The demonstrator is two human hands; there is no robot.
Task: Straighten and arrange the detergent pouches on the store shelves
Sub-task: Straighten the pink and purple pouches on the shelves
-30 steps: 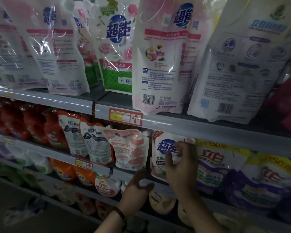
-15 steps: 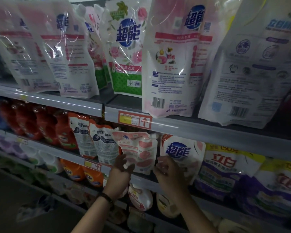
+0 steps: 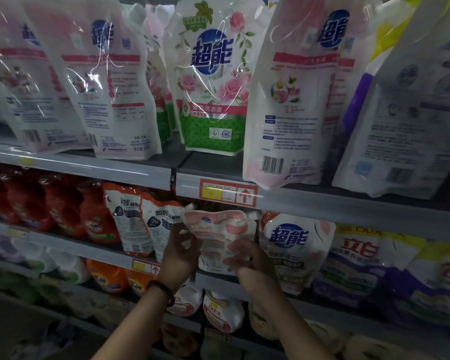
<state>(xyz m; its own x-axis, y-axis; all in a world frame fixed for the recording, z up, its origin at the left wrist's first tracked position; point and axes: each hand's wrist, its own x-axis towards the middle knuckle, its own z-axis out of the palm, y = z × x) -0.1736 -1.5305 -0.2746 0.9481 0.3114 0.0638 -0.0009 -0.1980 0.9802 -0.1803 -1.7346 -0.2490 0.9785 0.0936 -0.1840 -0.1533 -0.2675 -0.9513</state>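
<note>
Pouch in pink (image 3: 220,236) is held upright above the shelf rail (image 3: 99,252). Its 9 o'clock edge is gripped by the left hand (image 3: 178,258); its 5 o'clock corner is pinched by the right hand (image 3: 252,266). A blue-logo pouch (image 3: 296,245) is seen just beside it at 3 o'clock.

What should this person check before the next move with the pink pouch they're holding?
1. Left hand grips the pink pouch: ok.
2. Right hand holds its lower right part: ok.
3. Pouch standing straight: not ok, it sits crooked and its top sags.
4. Front label facing out: cannot tell, too blurred.
5. Blue-logo pouch on its right upright: ok.
</note>
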